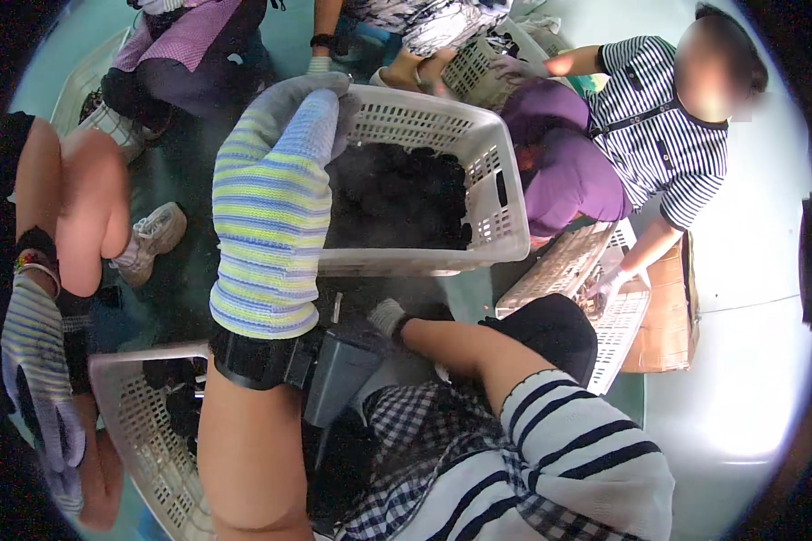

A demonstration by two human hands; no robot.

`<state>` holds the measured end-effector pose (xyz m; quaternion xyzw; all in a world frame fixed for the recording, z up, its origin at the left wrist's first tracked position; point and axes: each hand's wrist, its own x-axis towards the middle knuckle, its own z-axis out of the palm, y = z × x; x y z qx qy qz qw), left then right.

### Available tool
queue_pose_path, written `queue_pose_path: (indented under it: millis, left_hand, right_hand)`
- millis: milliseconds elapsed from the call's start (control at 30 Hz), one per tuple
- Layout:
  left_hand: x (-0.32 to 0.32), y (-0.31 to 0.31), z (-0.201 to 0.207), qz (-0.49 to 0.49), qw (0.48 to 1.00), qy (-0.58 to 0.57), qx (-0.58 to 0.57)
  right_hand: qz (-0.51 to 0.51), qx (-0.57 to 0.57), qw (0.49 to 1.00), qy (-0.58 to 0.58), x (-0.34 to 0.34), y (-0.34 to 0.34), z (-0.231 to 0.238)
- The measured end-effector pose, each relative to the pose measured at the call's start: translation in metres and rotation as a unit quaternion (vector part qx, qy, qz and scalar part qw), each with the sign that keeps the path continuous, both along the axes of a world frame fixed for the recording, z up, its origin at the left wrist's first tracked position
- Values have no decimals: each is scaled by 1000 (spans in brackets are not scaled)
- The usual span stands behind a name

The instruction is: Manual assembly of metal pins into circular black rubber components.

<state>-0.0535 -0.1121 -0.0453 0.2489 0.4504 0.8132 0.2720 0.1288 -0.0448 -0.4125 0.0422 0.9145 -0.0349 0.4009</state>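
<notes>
My left hand, in a yellow, blue and white striped knit glove with grey coating, is raised close in front. Its fingers are bent closed, and whatever they hold, if anything, is hidden. A white plastic basket of dark, lumpy pieces stands behind this hand, which covers the basket's left end; I cannot tell whether they touch. A black wrist strap with a grey box is on my left wrist. Lower down, my gloved right hand is near the basket's front side, its fingers too small and shaded to read.
Another white basket stands at lower left, beside a person's gloved hand. On the right, a person in a striped top reaches into a tilted basket next to a cardboard box. More people and baskets are at the back.
</notes>
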Motion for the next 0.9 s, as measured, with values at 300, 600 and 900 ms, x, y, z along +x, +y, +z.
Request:
queue_pose_path:
  millis: [300, 600, 900]
  left_hand:
    - [18, 12, -6, -16, 1000, 20, -8]
    - [5, -9, -30, 14, 995, 82, -61]
    - [18, -9, -46, 56, 971, 179, -150]
  right_hand:
    - [18, -246, 967, 64, -20, 55, 184]
    - [-444, -445, 697, 344, -36, 177, 203]
    - [-277, -55, 941, 185, -103, 206, 94]
